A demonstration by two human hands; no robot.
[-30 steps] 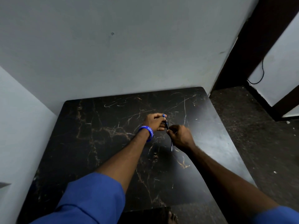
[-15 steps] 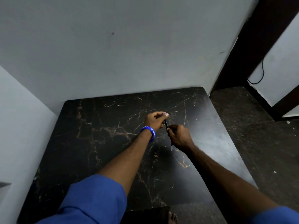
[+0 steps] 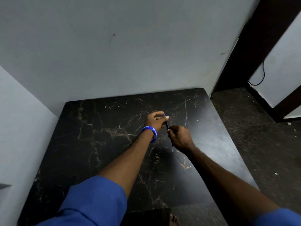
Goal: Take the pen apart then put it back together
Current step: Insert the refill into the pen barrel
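Observation:
A dark pen (image 3: 167, 125) with a blue top end is held between both hands above the black marble table (image 3: 101, 144). My left hand (image 3: 155, 119), with a blue wristband, pinches the pen's upper end near the blue tip. My right hand (image 3: 180, 137) grips the pen's lower part. A thin light piece (image 3: 172, 149) sticks out below my right hand; whether it belongs to the pen I cannot tell. The pen's middle is hidden by my fingers.
The table stands in a corner against a grey wall (image 3: 130, 54), with a second wall on the left. A dark floor (image 3: 260, 136) and a dark door frame (image 3: 254, 38) lie to the right. A bare foot (image 3: 174, 220) shows below the table's near edge.
Both hands have shifted slightly up and away while keeping hold of the pen. The left fingers have adjusted around the blue top end.

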